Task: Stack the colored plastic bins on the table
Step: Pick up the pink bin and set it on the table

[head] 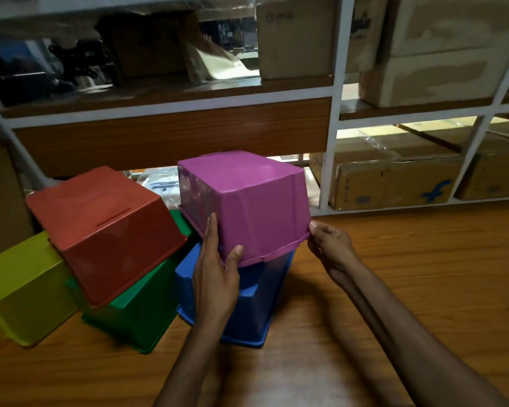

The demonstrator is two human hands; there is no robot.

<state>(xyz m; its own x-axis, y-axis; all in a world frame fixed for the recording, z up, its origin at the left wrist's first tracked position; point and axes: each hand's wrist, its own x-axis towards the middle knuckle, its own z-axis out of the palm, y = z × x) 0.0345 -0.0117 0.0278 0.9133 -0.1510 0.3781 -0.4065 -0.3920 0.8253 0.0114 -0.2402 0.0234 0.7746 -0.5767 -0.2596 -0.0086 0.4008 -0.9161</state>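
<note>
A purple bin (247,198) sits upside down and tilted on top of an upturned blue bin (256,301) at the table's middle. My left hand (215,271) grips the purple bin's near left rim, thumb on its front wall. My right hand (329,245) pinches its right rim corner. To the left, a red bin (106,230) lies tilted, bottom up, over a green bin (141,312). A yellow-green bin (27,286) stands upside down at the far left, touching the red one.
The wooden table (394,289) stretches to the right and toward me. Behind it stands a white-framed shelf (332,118) holding cardboard boxes (394,183) and plastic-wrapped goods.
</note>
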